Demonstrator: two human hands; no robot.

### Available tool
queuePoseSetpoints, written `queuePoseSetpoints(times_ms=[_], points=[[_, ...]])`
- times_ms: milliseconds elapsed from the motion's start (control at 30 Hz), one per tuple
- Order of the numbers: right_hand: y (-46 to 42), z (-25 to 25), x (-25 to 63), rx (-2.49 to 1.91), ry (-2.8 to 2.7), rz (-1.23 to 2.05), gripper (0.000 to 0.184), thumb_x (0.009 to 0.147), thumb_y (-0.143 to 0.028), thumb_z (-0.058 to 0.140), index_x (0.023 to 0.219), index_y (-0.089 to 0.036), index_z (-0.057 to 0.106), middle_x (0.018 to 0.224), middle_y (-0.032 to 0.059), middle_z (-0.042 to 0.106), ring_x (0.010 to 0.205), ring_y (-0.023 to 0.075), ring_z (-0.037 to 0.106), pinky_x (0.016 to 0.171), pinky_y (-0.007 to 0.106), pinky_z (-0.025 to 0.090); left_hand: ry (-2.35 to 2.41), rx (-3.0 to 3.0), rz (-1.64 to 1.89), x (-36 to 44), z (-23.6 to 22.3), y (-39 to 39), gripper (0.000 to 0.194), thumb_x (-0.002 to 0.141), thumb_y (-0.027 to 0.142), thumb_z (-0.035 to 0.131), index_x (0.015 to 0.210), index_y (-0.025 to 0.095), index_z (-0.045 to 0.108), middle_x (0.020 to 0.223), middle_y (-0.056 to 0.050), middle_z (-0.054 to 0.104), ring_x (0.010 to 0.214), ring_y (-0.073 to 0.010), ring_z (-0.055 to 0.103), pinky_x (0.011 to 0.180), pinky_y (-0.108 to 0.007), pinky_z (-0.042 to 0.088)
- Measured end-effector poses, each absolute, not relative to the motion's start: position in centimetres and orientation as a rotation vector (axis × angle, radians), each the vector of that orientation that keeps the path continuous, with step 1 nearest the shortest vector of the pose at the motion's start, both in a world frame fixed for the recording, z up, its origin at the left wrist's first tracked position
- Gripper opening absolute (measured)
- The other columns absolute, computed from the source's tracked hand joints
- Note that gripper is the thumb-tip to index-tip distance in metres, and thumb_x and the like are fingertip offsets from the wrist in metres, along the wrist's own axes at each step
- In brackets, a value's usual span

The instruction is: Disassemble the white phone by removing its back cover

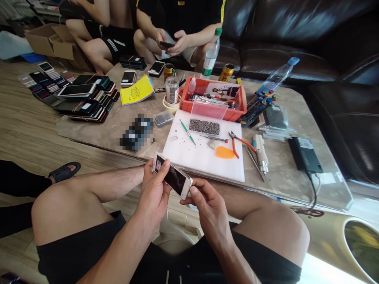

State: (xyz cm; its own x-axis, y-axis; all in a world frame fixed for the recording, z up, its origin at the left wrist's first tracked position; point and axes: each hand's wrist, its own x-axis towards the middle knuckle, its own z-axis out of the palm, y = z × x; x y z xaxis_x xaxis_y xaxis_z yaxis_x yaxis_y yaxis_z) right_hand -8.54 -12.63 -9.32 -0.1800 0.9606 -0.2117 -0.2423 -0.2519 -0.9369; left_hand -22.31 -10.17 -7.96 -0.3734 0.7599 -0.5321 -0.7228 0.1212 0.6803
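A white smartphone point(177, 178) with a dark screen is held over my lap, just off the table's near edge. My left hand point(156, 188) wraps around its left end, with the thumb on the screen. At the phone's lower right end, my right hand point(209, 203) pinches the edge between thumb and fingers. Just beyond the phone lies a white foam sheet point(189, 161). On it are a green pen-like tool point(187, 132), a box of small screws point(204, 127), orange-handled cutters point(233, 144), an orange pick point(224, 152) and a small screwdriver point(214, 138).
Stacked phones point(89, 96) crowd the table's left side. A red tool bin point(213, 110) and a plastic bottle point(211, 55) stand at the back. An electric screwdriver point(260, 154) and a black power adapter point(304, 155) lie right. Across the table, a person's hands point(180, 41) hold a phone.
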Motion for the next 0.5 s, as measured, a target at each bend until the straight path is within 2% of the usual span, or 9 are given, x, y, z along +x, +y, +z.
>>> queuePoseSetpoints(times_ms=[167,300,400,500], points=[[-12.55,-9.52,-8.44,-1.113,-0.953,1.6,0.025,0.094,-0.046,0.074,0.102,-0.022,0.075,0.091,0.001,0.071,0.07,0.0111,0.065,0.068,0.023,0.062,1.207,0.034,1.569,-22.13,-7.58,-10.3,0.05,0.073,0.019,0.092,0.112,0.025,0.063,0.103,0.0,0.072,0.085,-0.0128,0.069,0.07,-0.02,0.059],[-12.29,-9.48,-8.38,-1.089,-0.976,1.579,0.02,0.095,-0.043,0.073,0.102,-0.024,0.076,0.088,-0.0002,0.07,0.071,0.0108,0.065,0.067,0.022,0.061,1.16,0.027,1.583,-22.13,-7.48,-10.22,0.048,0.074,0.017,0.091,0.112,0.025,0.064,0.105,0.0,0.072,0.09,-0.0137,0.071,0.076,-0.022,0.06],[-12.27,-9.37,-8.24,-1.048,-1.073,1.543,0.012,0.097,-0.037,0.073,0.103,-0.028,0.077,0.09,-0.0017,0.069,0.073,0.0102,0.066,0.071,0.022,0.06,1.077,0.042,1.549,-22.38,-7.51,-10.22,0.045,0.077,0.026,0.09,0.112,0.027,0.063,0.101,0.001,0.071,0.088,-0.0153,0.072,0.084,-0.03,0.062],[-12.44,-9.32,-7.99,-1.022,-1.178,1.495,0.01,0.097,-0.031,0.073,0.106,-0.032,0.078,0.102,-0.0018,0.069,0.078,0.0101,0.067,0.074,0.022,0.059,1.012,0.081,1.468,-22.92,-7.51,-10.24,0.047,0.077,0.03,0.09,0.115,0.03,0.061,0.093,0.003,0.069,0.084,-0.0182,0.073,0.081,-0.038,0.064]])
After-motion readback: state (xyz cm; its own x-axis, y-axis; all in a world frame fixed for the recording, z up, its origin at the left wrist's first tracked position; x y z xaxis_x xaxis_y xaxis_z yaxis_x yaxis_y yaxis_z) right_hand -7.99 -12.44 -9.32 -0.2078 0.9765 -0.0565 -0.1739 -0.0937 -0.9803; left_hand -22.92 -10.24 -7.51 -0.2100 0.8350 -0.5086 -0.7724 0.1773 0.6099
